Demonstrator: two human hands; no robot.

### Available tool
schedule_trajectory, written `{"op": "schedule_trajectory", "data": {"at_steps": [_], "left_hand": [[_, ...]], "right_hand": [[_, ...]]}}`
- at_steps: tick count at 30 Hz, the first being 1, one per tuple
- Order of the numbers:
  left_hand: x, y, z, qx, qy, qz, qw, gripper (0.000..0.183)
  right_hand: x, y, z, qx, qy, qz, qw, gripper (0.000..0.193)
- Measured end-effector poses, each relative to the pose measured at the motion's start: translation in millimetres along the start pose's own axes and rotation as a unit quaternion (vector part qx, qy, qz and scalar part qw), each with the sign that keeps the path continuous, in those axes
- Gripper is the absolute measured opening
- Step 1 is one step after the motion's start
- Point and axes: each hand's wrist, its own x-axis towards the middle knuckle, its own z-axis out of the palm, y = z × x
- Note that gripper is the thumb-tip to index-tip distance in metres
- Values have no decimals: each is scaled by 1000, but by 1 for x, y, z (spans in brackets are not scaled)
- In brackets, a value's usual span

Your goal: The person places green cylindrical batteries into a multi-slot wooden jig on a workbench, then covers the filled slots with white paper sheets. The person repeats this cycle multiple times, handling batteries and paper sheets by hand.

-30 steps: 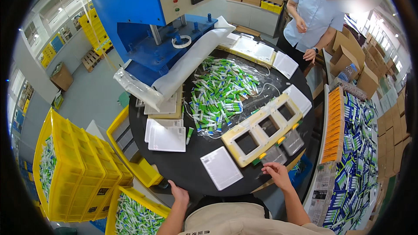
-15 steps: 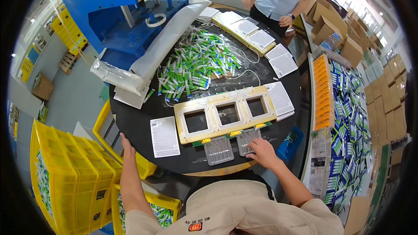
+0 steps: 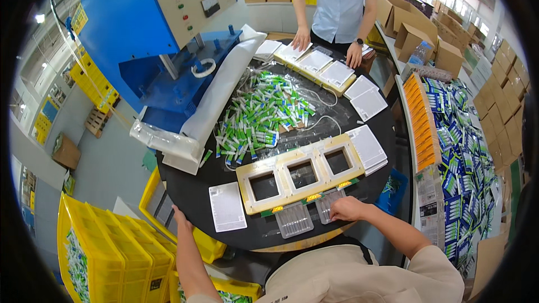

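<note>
My right hand (image 3: 347, 209) is at the table's near edge, fingers curled over the right one of two clear plastic blister trays (image 3: 324, 209). The other blister tray (image 3: 294, 221) lies flat to its left. Both trays adjoin the near side of a cream frame (image 3: 285, 193) with three square openings and green and yellow tabs. Beside the table's left edge hangs my left hand (image 3: 183, 221), fingers stretched out and holding nothing. Between it and the frame lies a white printed card (image 3: 227, 207). A stack of white cards (image 3: 368, 147) sits at the frame's right end.
A heap of small green and white tubes (image 3: 264, 115) covers the table's middle. Behind it stands a blue press (image 3: 126, 39). Across the table, a person's hands (image 3: 302, 39) touch cards on a second frame (image 3: 337, 85). Yellow crates (image 3: 112, 235) stand left, blue-green packs (image 3: 463, 174) right.
My view has shifted, so the table sits lower and further right. My right hand's fingers have curled in at the blister tray. The person opposite has brought both hands down to the far frame.
</note>
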Motion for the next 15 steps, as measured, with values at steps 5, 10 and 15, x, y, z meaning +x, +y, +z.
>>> {"op": "schedule_trajectory", "data": {"at_steps": [5, 10, 15], "left_hand": [[-9, -34, -15, 44, -33, 65, 996, 69], [-69, -32, 25, 225, 119, 270, 928, 52], [-256, -75, 103, 481, -117, 626, 603, 31]], "right_hand": [[-7, -5, 14, -102, 77, -65, 990, 11], [-26, -27, 13, -62, 194, -75, 976, 9], [-58, -60, -30, -11, 277, -46, 960, 11]]}}
